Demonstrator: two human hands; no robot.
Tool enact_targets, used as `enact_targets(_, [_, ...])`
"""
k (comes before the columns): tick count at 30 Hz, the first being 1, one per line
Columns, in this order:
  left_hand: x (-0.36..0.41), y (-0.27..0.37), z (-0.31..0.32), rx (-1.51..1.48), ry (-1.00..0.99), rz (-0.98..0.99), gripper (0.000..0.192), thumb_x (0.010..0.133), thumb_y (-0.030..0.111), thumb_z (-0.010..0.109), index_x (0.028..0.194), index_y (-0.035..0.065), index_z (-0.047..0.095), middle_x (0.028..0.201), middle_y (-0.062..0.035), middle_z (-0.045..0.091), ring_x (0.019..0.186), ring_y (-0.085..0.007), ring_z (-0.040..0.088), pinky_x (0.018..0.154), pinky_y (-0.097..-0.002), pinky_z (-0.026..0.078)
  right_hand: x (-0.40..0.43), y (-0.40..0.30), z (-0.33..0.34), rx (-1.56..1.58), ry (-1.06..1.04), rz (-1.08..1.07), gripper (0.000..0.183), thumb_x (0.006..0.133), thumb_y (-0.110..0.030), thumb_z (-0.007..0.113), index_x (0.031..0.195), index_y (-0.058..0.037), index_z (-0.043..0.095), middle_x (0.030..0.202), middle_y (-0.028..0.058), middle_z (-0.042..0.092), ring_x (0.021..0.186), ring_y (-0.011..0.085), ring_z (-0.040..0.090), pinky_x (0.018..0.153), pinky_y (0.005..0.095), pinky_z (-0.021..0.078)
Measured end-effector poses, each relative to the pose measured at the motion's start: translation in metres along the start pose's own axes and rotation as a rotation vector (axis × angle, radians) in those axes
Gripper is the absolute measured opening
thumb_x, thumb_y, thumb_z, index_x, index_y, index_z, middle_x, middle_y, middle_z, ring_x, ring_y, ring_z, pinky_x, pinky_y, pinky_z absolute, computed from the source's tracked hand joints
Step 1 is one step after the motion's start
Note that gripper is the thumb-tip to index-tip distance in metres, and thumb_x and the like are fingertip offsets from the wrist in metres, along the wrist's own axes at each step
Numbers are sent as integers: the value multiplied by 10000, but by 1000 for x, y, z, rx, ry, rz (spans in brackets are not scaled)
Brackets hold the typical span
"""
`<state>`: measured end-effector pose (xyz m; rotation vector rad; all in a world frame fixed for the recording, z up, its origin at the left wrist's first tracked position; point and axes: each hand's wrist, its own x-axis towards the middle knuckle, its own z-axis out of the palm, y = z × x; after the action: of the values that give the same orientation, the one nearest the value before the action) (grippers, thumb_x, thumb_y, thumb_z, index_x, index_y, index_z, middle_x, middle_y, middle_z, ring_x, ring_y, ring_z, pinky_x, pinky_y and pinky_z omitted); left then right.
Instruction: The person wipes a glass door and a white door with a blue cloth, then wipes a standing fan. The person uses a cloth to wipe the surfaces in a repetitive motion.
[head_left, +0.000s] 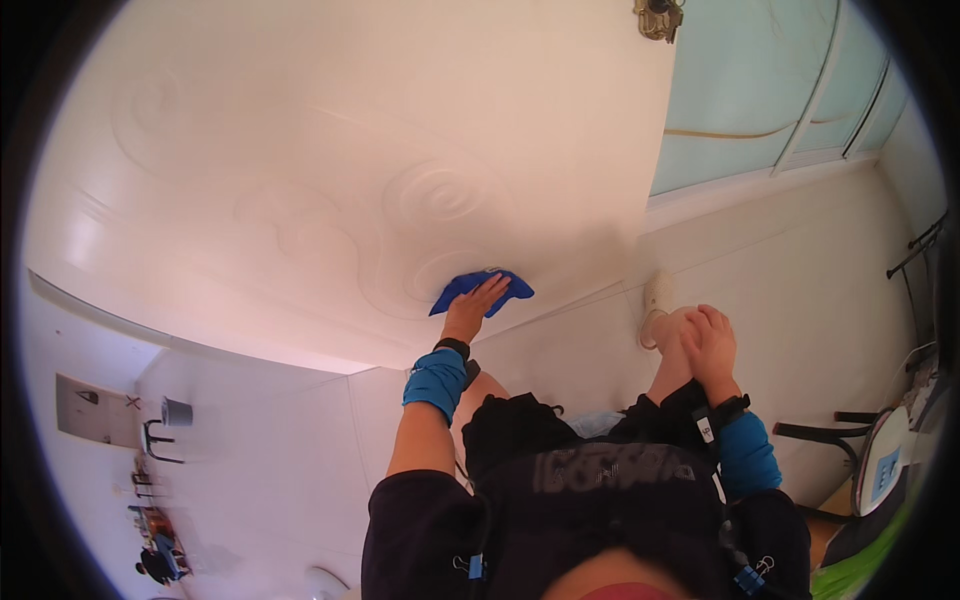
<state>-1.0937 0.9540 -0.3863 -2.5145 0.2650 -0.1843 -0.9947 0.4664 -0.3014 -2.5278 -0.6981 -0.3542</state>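
A blue cloth (495, 289) lies against the lower part of a white door panel (525, 135) with raised swirl mouldings. My left hand (470, 306) presses the cloth flat to the panel, its fingers spread over the fabric. My right hand (709, 341) rests on my bent right knee and holds nothing. Both forearms wear blue sleeve bands and black wrist straps. One moulded ring (450, 196) shows just above the cloth; the surface under the cloth is hidden.
A metal lock (660, 19) sits near the panel's edge, beside sliding glass doors (735, 90). A chair (874, 457) stands close on my right. Far left are a grey bucket (178, 412), stools and a seated person (156, 562). Pale tiles (300, 450) cover the floor.
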Motion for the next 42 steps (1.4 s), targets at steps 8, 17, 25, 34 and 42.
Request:
enact_targets(8, [62,-43,-90,-70,343,-169,620,941,353,659,1524,358,447,1625,142,331,1435,-102,389,982,-286,509,16,9,-3,23,32,-14,316,818,-212,692,1115,-105,692,1249,122,635,1167,365,580,979,477,479])
enact_targets(17, [135,-230,-312,409,834,-640,544,942,584,583,1434,352,568,1566,-82,425,1407,-465,377,1115,-655,296,39,38,2,22,63,-33,323,826,-223,690,1128,-109,696,1243,132,637,1165,363,580,972,482,482])
enact_targets(25, [201,-307,-421,268,1330,-733,694,1039,601,346,1553,139,405,1594,-348,271,1424,-672,196,1087,-802,158,50,71,-1,115,94,-32,348,840,-242,699,1166,-119,698,1268,140,633,1162,375,585,974,481,488])
enact_targets(34, [210,-144,-297,265,763,-692,556,989,505,536,1449,193,536,1525,-253,413,1401,-585,312,1106,-733,228,61,93,2,151,86,-31,358,841,-247,702,1174,-114,695,1289,166,620,1193,383,567,993,482,479])
enact_targets(42, [191,-19,-160,23,519,-245,462,914,343,701,1360,297,590,1456,-9,494,1383,-312,424,1110,-554,366,67,113,-14,150,47,-68,345,835,-228,691,1158,-108,688,1283,177,621,1180,393,573,993,482,479])
